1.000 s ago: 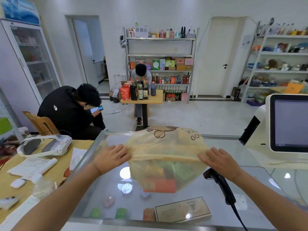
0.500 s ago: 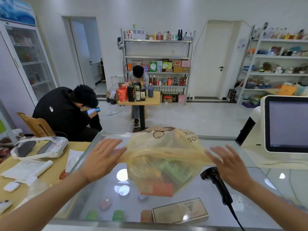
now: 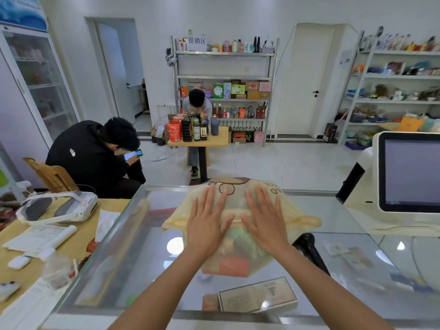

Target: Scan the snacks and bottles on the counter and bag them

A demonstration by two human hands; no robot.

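Note:
A translucent yellow plastic bag lies on the glass counter, filled with goods; an orange box and a green packet show through it. My left hand and my right hand lie flat on top of the bag, side by side, fingers straight and spread. A black handheld barcode scanner sits on the counter just right of the bag, partly behind my right forearm.
A white checkout screen stands at the right. On the wooden desk to the left sit a white device and papers. A person in black sits past the desk; another sits at a far table of bottles.
Both hands let go of the bag's side handles and moved inward, landing flat together on top of the bag. The bag now sits lower and flatter on the counter.

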